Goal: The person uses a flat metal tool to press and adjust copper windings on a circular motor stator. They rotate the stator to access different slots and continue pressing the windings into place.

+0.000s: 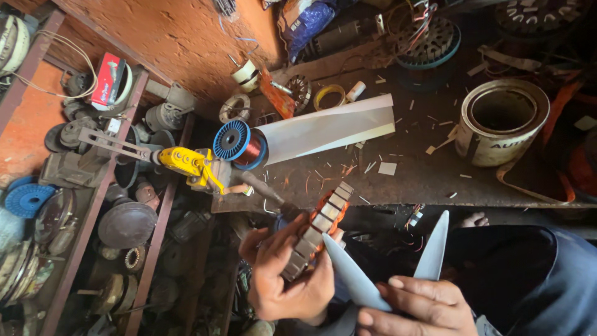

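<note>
Over at nine o'clock the wooden shelves (93, 205) are crammed with dusty motor parts, and a blue plastic disc (26, 199) lies at the far edge. A yellow hand winder (183, 163) is clamped at the corner of the workbench (429, 177), and just beside it, toward the centre, sits a blue spool of copper wire (239, 146). A long white sheet of insulation paper (326, 127) runs from the spool toward two o'clock.

Down at six o'clock the person's left hand (283, 274) is closed around a motor stator (314, 233), a ring of steel laminations with orange copper windings showing at its top. The fingers wrap round the stator's outer face and the thumb rests on its edge; it is held off the bench, tilted, just below the bench's front edge.

Toward five o'clock the right hand (416, 308) pinches a folded strip of white paper (373, 283), whose two pointed ends stand up in a V. One end touches the stator's lower side.

At two o'clock an open metal can (500, 121) stands on the bench, well apart from both hands.
</note>
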